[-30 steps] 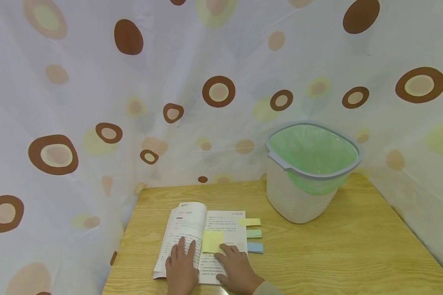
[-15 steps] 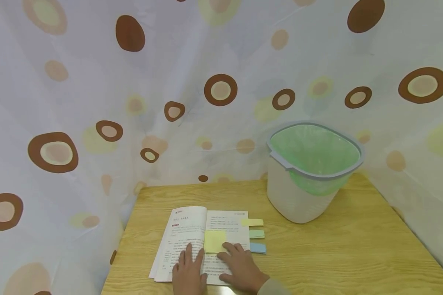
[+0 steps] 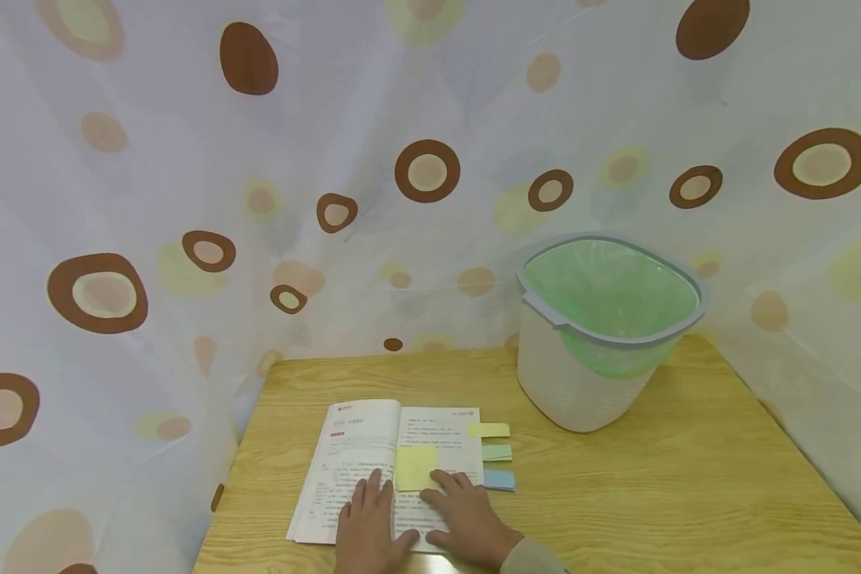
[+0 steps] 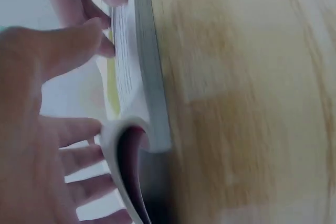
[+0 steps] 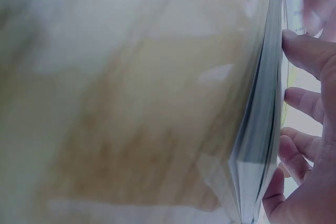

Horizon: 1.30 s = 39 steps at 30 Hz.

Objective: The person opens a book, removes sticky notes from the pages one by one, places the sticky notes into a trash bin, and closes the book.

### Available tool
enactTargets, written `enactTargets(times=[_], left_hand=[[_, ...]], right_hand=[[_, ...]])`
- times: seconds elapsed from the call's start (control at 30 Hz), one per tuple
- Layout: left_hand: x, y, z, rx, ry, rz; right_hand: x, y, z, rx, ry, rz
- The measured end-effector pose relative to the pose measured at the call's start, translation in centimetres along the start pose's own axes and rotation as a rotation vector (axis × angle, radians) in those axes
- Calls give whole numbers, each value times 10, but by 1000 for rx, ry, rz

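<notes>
An open book (image 3: 366, 438) with printed pages lies on the wooden table. My left hand (image 3: 369, 522) rests on the lower left page beside the spine, fingers spread and fairly straight. In the left wrist view, the fingertips of that hand (image 4: 31, 103) touch the page where it curves up. My right hand (image 3: 466, 514) lies on the right page, its fingertips at the lower right corner of a yellow sticky note (image 3: 416, 468). From the right wrist, the fingers of that hand (image 5: 315, 145) press on the page above the thick page block (image 5: 260, 108).
Yellow (image 3: 489, 430), green (image 3: 497, 453) and blue sticky tabs (image 3: 499, 479) stick out from the book's right edge. Behind to the right stands a pale bin (image 3: 581, 391) with a grey rim and green liner. A dotted curtain (image 3: 430, 239) hangs beyond the wooden table (image 3: 653, 494).
My left hand has slid right and down toward the spine, its thumb now spread out over the right page. The left page lies flatter. The right hand has barely moved.
</notes>
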<state>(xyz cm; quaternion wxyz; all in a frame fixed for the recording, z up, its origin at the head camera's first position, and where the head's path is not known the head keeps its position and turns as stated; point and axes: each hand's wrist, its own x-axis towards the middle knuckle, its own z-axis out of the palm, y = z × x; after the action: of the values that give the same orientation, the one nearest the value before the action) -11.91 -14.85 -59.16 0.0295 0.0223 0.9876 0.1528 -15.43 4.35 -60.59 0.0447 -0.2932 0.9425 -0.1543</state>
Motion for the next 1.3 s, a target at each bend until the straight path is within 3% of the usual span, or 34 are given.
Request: enactTargets(times=[0.17,0.43,0.57,0.77,0.87,0.93,1.1,1.3], left_hand=[[5,-6,2,-58,38,-33],[6,4,0,-69,-4,-69],[3,6,-2,-60,-9,-122],[-5,11,1,-95,3,-211],[-5,15,4,-118,-3,-229],[-3,17,5,-136,-5,-229],[0,16,5,-164,-10,-230],[1,13,3,-175,-36,-242]], right_hand=[[1,-1,0,4,-5,3],[-1,6,-1,57,-36,-3],[-3,9,-2,142,8,-28],[-3,21,-10,361,90,-62],[0,30,-25,471,168,19],[4,40,-35,505,252,118],[21,73,-46,434,411,308],[38,103,-43,227,428,331]])
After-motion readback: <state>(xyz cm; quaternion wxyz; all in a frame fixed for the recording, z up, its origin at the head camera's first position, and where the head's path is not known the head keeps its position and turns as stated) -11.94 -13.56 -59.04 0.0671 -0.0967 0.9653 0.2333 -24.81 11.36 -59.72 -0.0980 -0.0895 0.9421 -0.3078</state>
